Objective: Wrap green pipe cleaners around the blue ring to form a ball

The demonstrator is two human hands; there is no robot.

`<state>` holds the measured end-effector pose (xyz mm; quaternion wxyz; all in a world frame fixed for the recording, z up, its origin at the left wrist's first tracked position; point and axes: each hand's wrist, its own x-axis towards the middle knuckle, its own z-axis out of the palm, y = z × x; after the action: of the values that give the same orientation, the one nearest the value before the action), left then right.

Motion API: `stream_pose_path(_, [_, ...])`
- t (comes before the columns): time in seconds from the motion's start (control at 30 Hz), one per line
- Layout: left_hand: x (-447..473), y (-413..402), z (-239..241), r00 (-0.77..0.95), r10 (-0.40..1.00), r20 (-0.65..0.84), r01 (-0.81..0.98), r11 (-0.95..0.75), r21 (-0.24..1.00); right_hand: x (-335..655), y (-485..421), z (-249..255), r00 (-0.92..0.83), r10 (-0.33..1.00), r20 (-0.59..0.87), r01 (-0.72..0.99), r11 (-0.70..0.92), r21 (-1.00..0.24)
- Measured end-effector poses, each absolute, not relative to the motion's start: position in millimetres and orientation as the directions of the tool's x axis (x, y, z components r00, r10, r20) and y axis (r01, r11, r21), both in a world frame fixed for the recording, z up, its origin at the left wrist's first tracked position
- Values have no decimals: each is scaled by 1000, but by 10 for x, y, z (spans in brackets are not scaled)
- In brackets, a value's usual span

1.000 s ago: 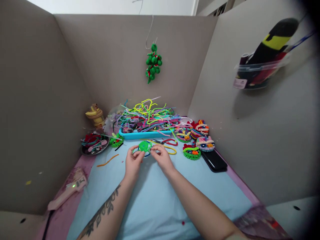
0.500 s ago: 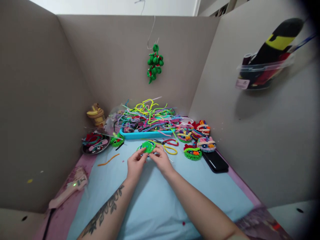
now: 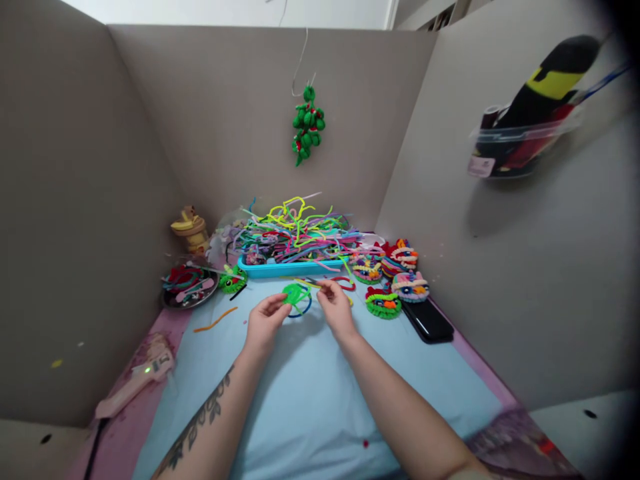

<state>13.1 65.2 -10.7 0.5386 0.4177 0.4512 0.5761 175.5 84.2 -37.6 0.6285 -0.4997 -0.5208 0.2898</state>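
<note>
My left hand pinches the left side of a coiled green pipe-cleaner disc, held above the blue cloth. By the disc's lower right edge a dark blue loop shows; whether it is joined to the disc I cannot tell. A short distance to the right, my right hand is closed with thumb and fingertips together; what sits in that pinch, if anything, is too small to make out. Just behind these fingers lie scissors with red handles, partly hidden by the hand.
A blue tray heaped with pipe cleaners stands at the back. Several finished pipe-cleaner faces and a black phone lie right. Left are a dish, an orange strand and a lit glue gun. Grey panels enclose the table.
My right hand has come off the green disc and moved right. My left hand keeps its hold, shifted slightly left, and the disc and blue loop show more fully.
</note>
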Motion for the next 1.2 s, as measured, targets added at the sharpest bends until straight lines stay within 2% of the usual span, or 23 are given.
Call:
stream_pose_path(0.17, [113, 638, -79, 49, 998, -47, -340, 60, 938, 1800, 873, -383, 94, 899, 427, 270, 390, -880])
stream_pose_path(0.37, [73, 626, -20, 41, 998, -54, -353, 65, 933, 1821, 878, -367, 181, 897, 403, 340, 328, -882])
stream_pose_path(0.53, [21, 661, 6, -8, 1000, 0, -138, -2, 990, 1920, 898, -371, 295, 875, 384, 348, 276, -896])
stream_pose_path(0.67, [0, 701, -38, -128, 990, 54, -1, -55, 999, 1970, 838, -291, 431, 792, 433, 280, 338, -898])
stream_pose_path(0.77, [-12, 729, -91, -183, 981, 64, 24, -61, 998, 1949, 770, -219, 429, 769, 473, 256, 398, -881])
stream_pose_path(0.83, [-16, 739, -116, -204, 977, 67, 26, -63, 998, 1906, 736, -193, 413, 784, 464, 193, 423, -885])
stream_pose_path(0.93, [-11, 743, -127, -212, 976, 46, -13, -50, 999, 1829, 726, -198, 391, 841, 374, 11, 402, -915])
stream_pose_path(1.07, [10, 734, -112, -195, 981, 15, -83, -32, 996, 1767, 769, -231, 385, 892, 238, -217, 338, -916])
stream_pose_path(1.2, [37, 711, -91, -165, 985, 42, -97, -58, 994, 1767, 797, -221, 346, 934, 90, -376, 226, -898])
